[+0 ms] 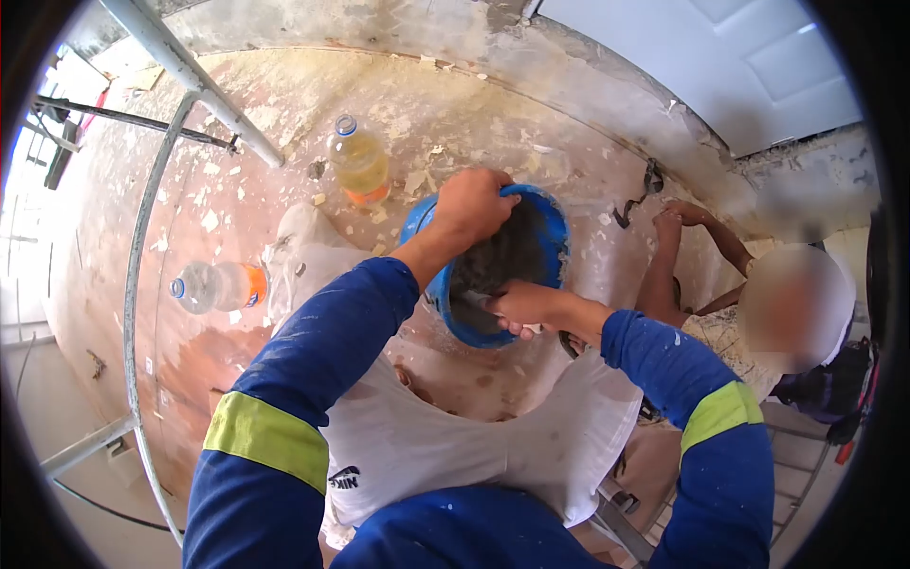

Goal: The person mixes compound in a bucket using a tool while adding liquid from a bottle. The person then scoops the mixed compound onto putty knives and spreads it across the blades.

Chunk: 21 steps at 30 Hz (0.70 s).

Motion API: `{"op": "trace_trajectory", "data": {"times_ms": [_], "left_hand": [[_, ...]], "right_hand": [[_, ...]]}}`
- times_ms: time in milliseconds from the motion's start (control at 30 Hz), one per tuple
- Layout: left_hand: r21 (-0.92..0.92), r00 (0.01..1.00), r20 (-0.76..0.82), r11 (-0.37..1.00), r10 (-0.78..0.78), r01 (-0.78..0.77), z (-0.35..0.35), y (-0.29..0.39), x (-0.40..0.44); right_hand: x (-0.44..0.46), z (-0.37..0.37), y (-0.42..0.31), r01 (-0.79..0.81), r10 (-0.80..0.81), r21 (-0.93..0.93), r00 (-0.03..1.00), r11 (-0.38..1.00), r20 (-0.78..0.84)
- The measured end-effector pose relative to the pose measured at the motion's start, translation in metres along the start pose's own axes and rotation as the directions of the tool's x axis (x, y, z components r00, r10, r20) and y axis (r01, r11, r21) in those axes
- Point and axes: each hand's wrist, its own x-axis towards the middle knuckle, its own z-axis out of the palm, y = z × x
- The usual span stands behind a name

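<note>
A blue bucket [557, 216] stands in front of me, tilted toward me, with grey powdery or wet mix [507, 248] inside. My left hand [472, 205] is closed around its far rim. My right hand [533, 305] reaches over the near side, its fingers wrapped round the pale handle of a trowel. The grey trowel blade [472, 311] dips into the bucket, partly hidden against the mix. Beyond my left hand, a bottle of yellowish liquid [360, 163] stands upright on the floor.
A clear bottle [218, 286] lies left of the bucket. Metal scaffold tubing [140, 275] rises at the left. Another person [730, 318] sits close on the right. Paint flakes litter the floor; a white door [749, 66] is at upper right.
</note>
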Motion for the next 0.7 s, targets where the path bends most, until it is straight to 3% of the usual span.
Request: {"op": "trace_trajectory", "data": {"times_ms": [67, 167, 267, 300, 333, 400, 500, 600, 700], "left_hand": [[0.002, 1.0, -0.018, 1.0, -0.015, 0.015, 0.005, 0.002, 0.001], [-0.003, 0.999, -0.009, 0.999, -0.042, 0.042, 0.008, 0.002, 0.001], [0.006, 0.999, -0.011, 0.999, -0.035, 0.035, 0.004, 0.003, -0.001], [0.011, 0.999, -0.013, 0.999, -0.03, 0.03, 0.003, 0.003, -0.002], [0.011, 1.0, -0.009, 1.0, -0.026, 0.027, 0.002, 0.003, -0.002], [0.01, 1.0, 0.007, 1.0, -0.022, 0.022, 0.004, 0.001, -0.003], [0.009, 1.0, -0.002, 1.0, 0.014, -0.014, 0.005, -0.004, -0.002], [-0.069, 0.995, 0.046, 0.994, -0.086, 0.089, -0.007, -0.003, 0.003], [-0.058, 0.999, -0.035, 0.998, -0.013, 0.011, -0.002, -0.028, 0.01]], "right_hand": [[-0.007, 0.0, 0.011, 0.018, -0.017, 0.205, 1.0, 0.979, -0.006], [-0.038, -0.008, 0.01, 0.072, -0.037, 0.311, 0.992, 0.948, -0.119], [-0.053, -0.029, 0.009, 0.171, -0.171, -0.027, 0.939, 0.985, -0.298], [-0.051, -0.033, 0.008, 0.141, -0.234, -0.262, 0.9, 0.955, -0.367], [-0.048, -0.037, 0.009, 0.082, -0.309, -0.48, 0.856, 0.873, -0.415], [-0.038, -0.041, 0.016, -0.102, -0.475, -0.805, 0.761, 0.585, -0.441], [0.0, -0.014, 0.034, -0.113, -0.67, -0.895, 0.624, 0.431, -0.402], [0.003, 0.006, 0.024, -0.059, -0.626, -0.841, 0.64, 0.537, -0.445], [-0.002, 0.01, 0.027, 0.035, -0.64, -0.822, 0.647, 0.568, -0.415]]}}
